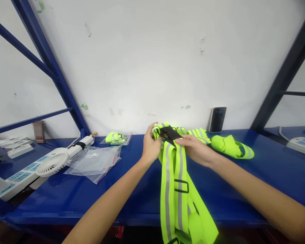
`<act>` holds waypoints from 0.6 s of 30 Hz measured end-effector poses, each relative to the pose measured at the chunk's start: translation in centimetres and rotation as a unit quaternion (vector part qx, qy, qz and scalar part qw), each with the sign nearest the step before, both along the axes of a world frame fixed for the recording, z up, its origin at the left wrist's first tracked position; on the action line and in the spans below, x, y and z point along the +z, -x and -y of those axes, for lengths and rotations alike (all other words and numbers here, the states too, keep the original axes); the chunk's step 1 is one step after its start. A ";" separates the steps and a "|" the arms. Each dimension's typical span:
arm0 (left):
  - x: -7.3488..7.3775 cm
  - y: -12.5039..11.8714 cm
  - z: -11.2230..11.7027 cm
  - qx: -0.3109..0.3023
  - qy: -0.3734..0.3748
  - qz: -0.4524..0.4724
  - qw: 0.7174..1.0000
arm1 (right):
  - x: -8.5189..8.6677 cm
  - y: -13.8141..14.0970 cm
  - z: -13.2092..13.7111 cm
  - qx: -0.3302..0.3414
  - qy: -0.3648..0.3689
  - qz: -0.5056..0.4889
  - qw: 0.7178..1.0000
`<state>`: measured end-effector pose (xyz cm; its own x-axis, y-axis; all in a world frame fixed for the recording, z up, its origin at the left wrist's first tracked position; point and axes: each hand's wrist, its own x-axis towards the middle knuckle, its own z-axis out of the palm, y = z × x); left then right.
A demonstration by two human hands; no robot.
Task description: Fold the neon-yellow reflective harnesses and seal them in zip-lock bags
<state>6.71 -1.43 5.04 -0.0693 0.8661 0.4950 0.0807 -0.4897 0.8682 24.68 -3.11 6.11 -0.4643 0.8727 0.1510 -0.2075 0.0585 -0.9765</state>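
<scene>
Between my two hands is a neon yellow reflective harness (167,183) with grey stripes. Its straps hang down over the table's front edge, and a black slider buckle (181,186) sits on one of them. My left hand (151,144) is closed around the upper strap beside a black panel (169,134). On the other side, my right hand (193,147) pinches the panel's right edge between thumb and fingers. Behind my right hand, more neon straps (199,134) lie on the table, and a rolled neon bundle (231,146) rests to the right.
Clear zip bags (96,161) lie on the blue table (132,200) to the left, near a bagged neon bundle (115,138). A white fan (53,164) rests by a long power strip (22,176). A black-fronted device (218,119) stands against the wall.
</scene>
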 end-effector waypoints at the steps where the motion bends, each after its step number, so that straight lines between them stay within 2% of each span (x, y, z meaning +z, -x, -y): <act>1: 0.3 0.6 0.3 -0.067 0.022 0.006 0.997 | 0.5 -0.5 -0.1 0.020 0.017 -0.016 1.000; 3: 1.0 2.1 0.7 -0.214 0.078 0.012 0.974 | 1.5 -1.5 -0.3 0.066 0.027 -0.030 0.997; 5: 1.6 3.6 0.8 -0.304 0.147 0.031 0.941 | 2.4 -2.1 -0.4 0.094 0.016 -0.032 0.995; 8: 1.8 4.8 0.1 -0.332 0.200 0.103 0.916 | 3.2 -1.9 -0.4 0.105 -0.001 -0.045 0.993; 13: 1.2 3.9 -0.4 -0.395 0.113 0.207 0.888 | 3.1 0.0 -0.9 0.087 0.016 -0.088 0.992; 15: 1.1 3.4 0.0 -0.418 0.101 0.212 0.878 | 2.5 0.3 -1.3 0.067 0.033 -0.085 0.994; 18: 0.6 3.0 0.3 -0.407 0.124 0.184 0.886 | 1.4 0.4 -1.6 0.037 0.067 -0.081 0.994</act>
